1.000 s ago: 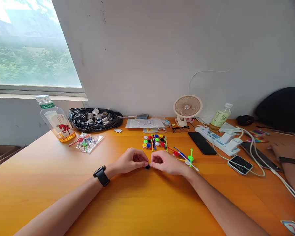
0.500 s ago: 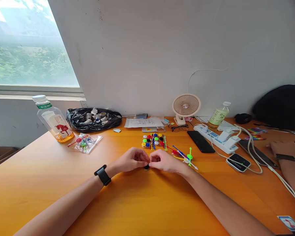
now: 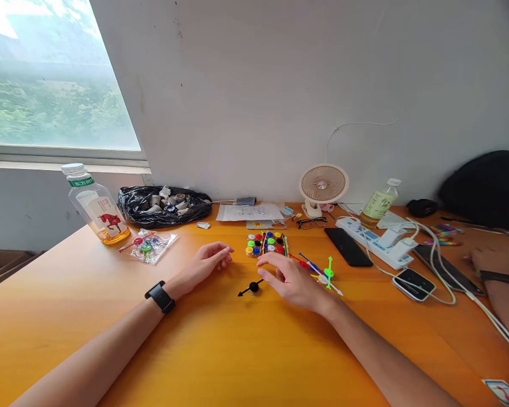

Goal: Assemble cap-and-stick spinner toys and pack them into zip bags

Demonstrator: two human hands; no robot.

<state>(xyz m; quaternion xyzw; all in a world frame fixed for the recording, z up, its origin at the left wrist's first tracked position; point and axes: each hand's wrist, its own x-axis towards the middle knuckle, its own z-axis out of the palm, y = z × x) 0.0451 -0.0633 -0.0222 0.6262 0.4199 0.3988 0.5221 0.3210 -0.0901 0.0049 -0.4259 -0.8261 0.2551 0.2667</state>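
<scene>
A black arrow spinner point(image 3: 253, 287) lies on the wooden table in front of me, its pointed end toward the left. My right hand point(image 3: 290, 277) hovers just right of it, thumb and fingers apart, holding nothing. Off to the left, my left hand point(image 3: 207, 264) rests loosely curled and empty, away from the spinner. Beyond both hands are several coloured round bases point(image 3: 250, 250) in rows, with thin coloured arrows point(image 3: 284, 245) laid across them. To the right of my right hand sits a pile of spinners, including a green arrow spinner point(image 3: 328, 273).
On the left stand a large bottle point(image 3: 99, 212), a clear bag of spinners point(image 3: 148, 247) and a black plastic bag point(image 3: 131, 212). Rightward are a phone point(image 3: 348, 246), power strip point(image 3: 371, 243), fan point(image 3: 323, 183), cables and another person's arm point(image 3: 498, 280).
Both hands have let go of the black spinner and moved apart, left hand to the left, right hand slightly right. The spinner's arrow now shows.
</scene>
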